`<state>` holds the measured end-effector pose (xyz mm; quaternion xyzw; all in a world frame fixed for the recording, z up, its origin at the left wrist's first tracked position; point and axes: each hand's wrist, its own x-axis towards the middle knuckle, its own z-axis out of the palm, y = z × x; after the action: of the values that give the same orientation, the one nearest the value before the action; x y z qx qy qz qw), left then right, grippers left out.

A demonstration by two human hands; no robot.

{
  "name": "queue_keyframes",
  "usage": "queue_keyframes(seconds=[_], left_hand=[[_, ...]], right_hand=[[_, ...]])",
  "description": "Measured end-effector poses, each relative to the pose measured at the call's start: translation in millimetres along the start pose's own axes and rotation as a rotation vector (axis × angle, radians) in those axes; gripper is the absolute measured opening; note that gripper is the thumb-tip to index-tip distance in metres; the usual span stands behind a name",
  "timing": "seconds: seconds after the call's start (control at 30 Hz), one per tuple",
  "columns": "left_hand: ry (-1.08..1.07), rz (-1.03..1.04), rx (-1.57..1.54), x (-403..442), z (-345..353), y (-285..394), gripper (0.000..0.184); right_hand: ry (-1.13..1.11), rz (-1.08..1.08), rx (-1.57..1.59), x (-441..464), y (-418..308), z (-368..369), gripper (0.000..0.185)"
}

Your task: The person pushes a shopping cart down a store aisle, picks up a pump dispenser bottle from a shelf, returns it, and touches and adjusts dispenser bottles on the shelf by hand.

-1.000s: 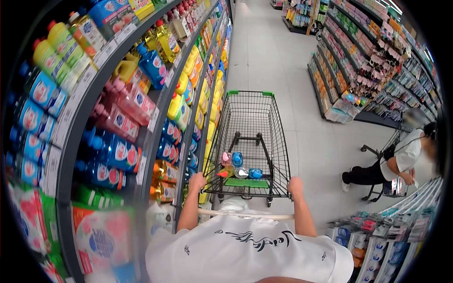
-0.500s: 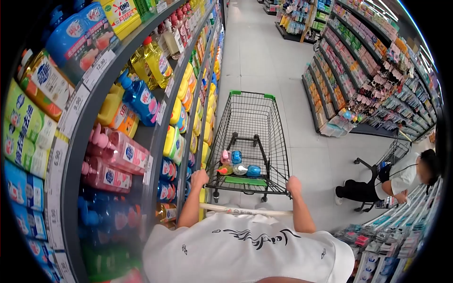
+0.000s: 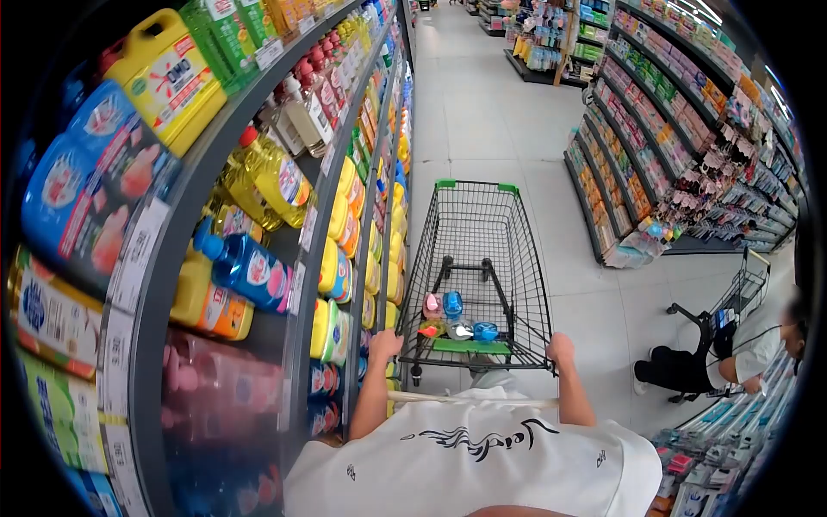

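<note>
Both of my hands are closed at the near end of a black wire shopping cart [image 3: 478,224] with green corners. My left hand [image 3: 385,345] grips its left side, close to the shelf, and my right hand [image 3: 560,349] grips the right side. Inside the basket, at the near end, lie several small items, among them a pink one [image 3: 432,303], a blue one [image 3: 452,303] and a silver one [image 3: 461,332]. A pale bar runs between my arms, in front of my white shirt [image 3: 482,448].
Tall shelves [image 3: 297,345] of detergent bottles line the left side. A display rack [image 3: 629,164] stands on the right, with another rack [image 3: 538,43] farther ahead. At right, a person [image 3: 758,345] in a white top stands by another cart [image 3: 749,284].
The bottles and shelves on the left have slid down and back in view. My hands and the cart sit slightly farther right in the picture. Both hands keep their grip.
</note>
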<state>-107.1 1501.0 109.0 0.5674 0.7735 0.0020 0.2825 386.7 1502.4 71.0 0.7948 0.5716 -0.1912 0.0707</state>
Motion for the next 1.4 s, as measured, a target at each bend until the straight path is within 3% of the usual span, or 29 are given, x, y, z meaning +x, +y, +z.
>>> queue_keyframes(seconds=[0.3,0.33,0.43,0.5,0.57,0.77,0.97,1.17,1.3,1.4], left_hand=[[-0.03,-0.047,-0.014,135,-39,50,0.043],[0.069,-0.016,-0.02,149,-39,56,0.043],[-0.139,-0.064,-0.267,202,-52,63,0.042],[-0.126,-0.039,-0.377,239,-53,63,0.036],[-0.185,-0.051,-0.404,266,-51,63,0.045],[-0.041,-0.027,-0.349,294,-77,91,0.042],[-0.059,-0.145,-0.291,327,-89,105,0.045],[-0.042,-0.088,-0.334,366,-96,117,0.038],[-0.024,-0.139,-0.357,406,-108,132,0.038],[-0.077,-0.173,-0.376,435,-133,153,0.039]], right_hand=[[-0.024,0.039,0.104,144,-47,-61,0.017],[-0.028,0.048,0.134,161,-52,-70,0.02],[-0.01,0.037,0.192,207,-64,-87,0.022],[-0.006,-0.009,0.169,239,-72,-95,0.021],[-0.049,-0.031,0.147,265,-81,-105,0.017],[-0.03,-0.048,0.152,312,-102,-121,0.027],[0.017,-0.135,0.066,349,-112,-122,0.027],[0.012,-0.202,0.056,399,-120,-125,0.039],[-0.136,-0.159,0.132,443,-142,-152,0.049],[-0.123,-0.2,0.083,484,-160,-170,0.05]])
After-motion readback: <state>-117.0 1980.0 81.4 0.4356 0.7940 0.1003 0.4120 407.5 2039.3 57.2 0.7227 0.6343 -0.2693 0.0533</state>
